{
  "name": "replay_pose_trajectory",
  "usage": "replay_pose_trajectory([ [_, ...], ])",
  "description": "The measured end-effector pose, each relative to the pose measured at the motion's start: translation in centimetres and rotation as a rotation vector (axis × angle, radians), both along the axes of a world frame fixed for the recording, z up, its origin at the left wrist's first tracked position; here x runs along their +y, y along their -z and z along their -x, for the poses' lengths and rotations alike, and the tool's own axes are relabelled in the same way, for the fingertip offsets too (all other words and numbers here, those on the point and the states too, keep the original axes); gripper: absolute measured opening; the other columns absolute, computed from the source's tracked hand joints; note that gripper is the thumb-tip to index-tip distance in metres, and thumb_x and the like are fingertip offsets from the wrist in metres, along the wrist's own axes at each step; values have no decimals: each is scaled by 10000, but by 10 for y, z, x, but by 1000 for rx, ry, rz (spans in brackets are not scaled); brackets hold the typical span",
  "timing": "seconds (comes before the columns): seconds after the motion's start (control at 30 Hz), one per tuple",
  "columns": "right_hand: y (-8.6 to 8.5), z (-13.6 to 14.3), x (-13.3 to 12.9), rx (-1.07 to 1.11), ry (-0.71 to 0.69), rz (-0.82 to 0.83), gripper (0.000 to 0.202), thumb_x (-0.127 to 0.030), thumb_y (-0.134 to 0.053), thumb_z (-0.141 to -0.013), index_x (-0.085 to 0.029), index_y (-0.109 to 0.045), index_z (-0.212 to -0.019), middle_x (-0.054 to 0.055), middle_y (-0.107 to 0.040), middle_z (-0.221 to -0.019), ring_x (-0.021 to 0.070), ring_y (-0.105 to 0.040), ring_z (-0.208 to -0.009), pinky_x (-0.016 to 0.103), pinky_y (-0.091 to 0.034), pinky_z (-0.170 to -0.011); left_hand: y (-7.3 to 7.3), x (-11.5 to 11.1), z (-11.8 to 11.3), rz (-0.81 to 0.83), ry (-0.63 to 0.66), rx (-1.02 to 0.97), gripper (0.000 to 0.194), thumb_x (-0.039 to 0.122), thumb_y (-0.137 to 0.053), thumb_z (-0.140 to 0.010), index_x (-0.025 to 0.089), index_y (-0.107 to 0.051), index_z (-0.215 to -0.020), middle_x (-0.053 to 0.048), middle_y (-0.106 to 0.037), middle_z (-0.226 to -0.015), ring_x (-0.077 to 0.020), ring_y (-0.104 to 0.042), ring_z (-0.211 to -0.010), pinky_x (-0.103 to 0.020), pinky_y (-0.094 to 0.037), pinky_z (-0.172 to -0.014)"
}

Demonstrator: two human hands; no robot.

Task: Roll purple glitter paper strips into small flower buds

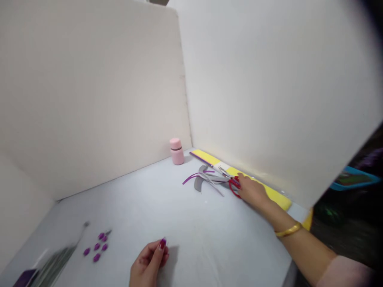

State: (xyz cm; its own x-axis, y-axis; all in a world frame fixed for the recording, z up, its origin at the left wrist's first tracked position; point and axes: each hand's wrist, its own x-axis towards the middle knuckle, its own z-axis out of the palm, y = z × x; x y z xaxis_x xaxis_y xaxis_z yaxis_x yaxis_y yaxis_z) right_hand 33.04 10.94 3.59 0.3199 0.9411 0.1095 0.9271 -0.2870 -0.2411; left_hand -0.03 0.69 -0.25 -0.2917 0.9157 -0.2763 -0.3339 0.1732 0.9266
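Observation:
My right hand (pixel 251 190) reaches to the right side of the table, its fingers on the red handles of a pair of scissors (pixel 235 187). The blades point toward the back left. Beside them lie curled grey strips (pixel 214 179) and thin purple strips (pixel 193 176). My left hand (pixel 151 261) is near the front middle with thumb and fingers pinched together. Something small and purple shows at the fingertips, too small to make out.
Several purple pieces (pixel 97 246) lie at the front left, near a bundle of grey-green stems (pixel 56 265). A pink bottle (pixel 177 152) stands at the back corner. Yellow sheets (pixel 272 194) lie along the right wall. White panels (pixel 119 87) enclose the table.

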Motion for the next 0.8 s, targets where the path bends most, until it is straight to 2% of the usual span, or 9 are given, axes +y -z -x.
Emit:
replay_pose_trajectory([
  [0.1, 0, -2, -5, 62, 1, -84, 506, -249, -580, -771, -136, -389, -1225, 172, -581, -1069, 303, -590, -896, 344, -453, -644, 0, -1, -1, 6, -33, -14, 339, 407, -823, -446, 129, -704, -600, -2, -652, -534, -95, -572, -506, -163, -481, -532],
  [0.17, 0, 3, -10, 128, -19, -150, 509, -322, -469, -832, -157, -283, -1276, 162, -572, -1076, 273, -594, -877, 324, -447, -646, 1, 0, -2, 2, -46, -38, 313, 390, -811, -490, 124, -692, -606, -3, -649, -530, -88, -565, -488, -166, -467, -519],
  [0.23, -1, 18, -16, 196, -85, -185, 459, -358, -420, -856, -163, -290, -1251, 115, -599, -960, 222, -597, -782, 306, -453, -668, 2, 2, -2, -8, -47, -67, 295, 367, -811, -506, 121, -684, -610, -5, -650, -528, -84, -562, -477, -164, -455, -506],
  [0.3, -3, 45, -24, 291, -268, -168, 407, -386, -408, -865, -236, -322, -1234, 37, -597, -873, 166, -584, -677, 254, -469, -635, 3, 2, -1, -16, -39, -101, 285, 350, -812, -515, 120, -676, -615, -8, -654, -531, -82, -566, -476, -162, -449, -504],
  [0.33, -4, 61, -27, 420, -455, -157, 431, -357, -391, -875, -222, -280, -1269, 44, -584, -869, 162, -571, -650, 261, -476, -623, 3, 2, -1, -18, -33, -120, 280, 344, -812, -520, 121, -673, -618, -8, -656, -532, -82, -569, -476, -162, -448, -508],
  [0.4, -8, 94, -35, 548, -724, -105, 462, -281, -382, -873, -222, -237, -1307, 79, -546, -1012, 155, -557, -679, 288, -488, -672, 2, 3, 1, -18, -21, -160, 274, 330, -814, -525, 119, -670, -624, -11, -659, -531, -82, -572, -472, -166, -452, -511],
  [0.5, -11, 133, -47, 548, -1002, -6, 468, -194, -417, -840, -203, -305, -1294, 111, -488, -1142, 209, -506, -1006, 366, -412, -903, 2, 4, 5, -27, -17, -225, 243, 300, -806, -556, 119, -664, -633, -7, -658, -537, -72, -565, -469, -160, -453, -509],
  [0.57, -11, 147, -54, 544, -1132, 115, 440, -171, -423, -834, -193, -362, -1269, 122, -471, -1183, 222, -444, -1114, 384, -366, -959, 3, 5, 8, -38, -27, -271, 212, 274, -797, -583, 126, -664, -658, 3, -657, -557, -62, -564, -488, -151, -459, -532],
  [0.8, -4, 158, -60, 523, -1070, 236, 237, -261, -493, -831, -205, -510, -1061, 82, -560, -967, 206, -529, -870, 326, -434, -798, 3, 5, 9, -30, -55, -380, 240, 253, -819, -550, 139, -671, -700, 4, -663, -580, -60, -581, -508, -152, -479, -560],
])
